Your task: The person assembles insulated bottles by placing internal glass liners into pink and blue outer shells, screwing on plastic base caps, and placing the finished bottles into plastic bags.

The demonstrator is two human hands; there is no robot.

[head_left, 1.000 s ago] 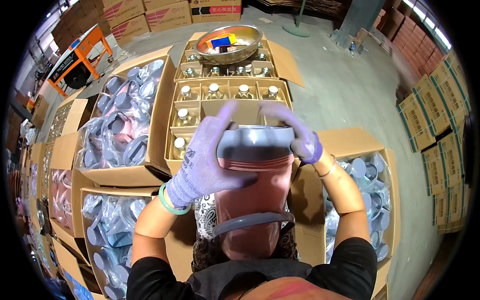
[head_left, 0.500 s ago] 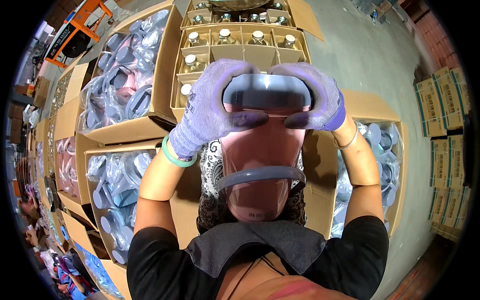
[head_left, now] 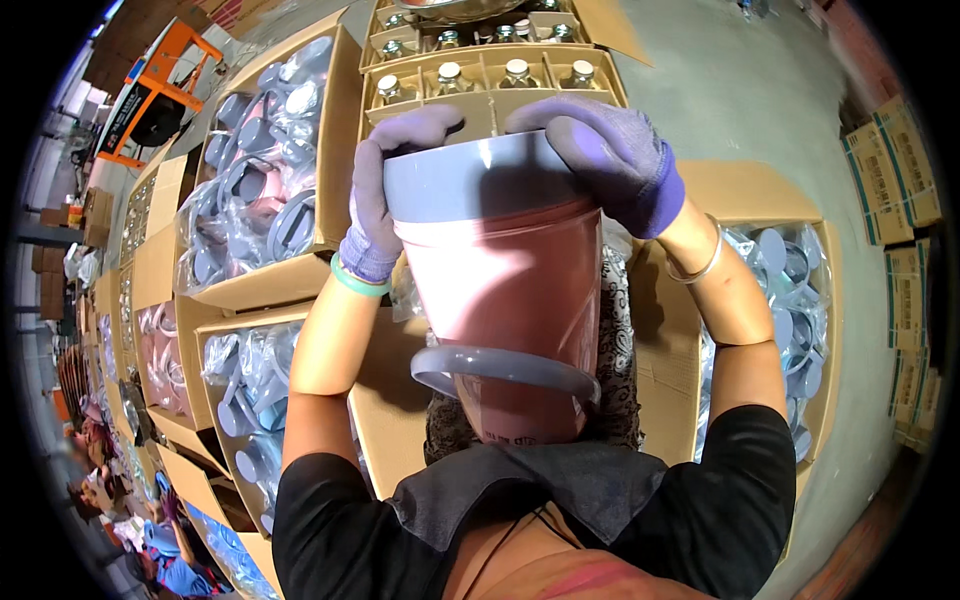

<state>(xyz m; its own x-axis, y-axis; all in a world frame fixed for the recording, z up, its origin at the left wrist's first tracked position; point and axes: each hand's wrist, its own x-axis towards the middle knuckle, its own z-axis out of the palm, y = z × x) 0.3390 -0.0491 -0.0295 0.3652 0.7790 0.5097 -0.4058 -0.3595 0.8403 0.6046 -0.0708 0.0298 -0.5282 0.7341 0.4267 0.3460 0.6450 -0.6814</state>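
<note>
A large pink jug with a grey lid and a grey carry handle fills the middle of the view, held close to my chest with its grey top pointing away from me. My left hand, in a purple glove, grips the left side of the grey lid. My right hand, also gloved, wraps over the lid's right edge. Both hands press on the lid.
A divided carton of glass inner flasks lies beyond the jug. Open cartons of bagged grey lids and handles stand at left, another at right. Closed cartons line the right side. A seated person is at lower left.
The jug has come closer to the camera and sits more upright in my hands. My hands have shifted around the grey lid, the left sliding down its side.
</note>
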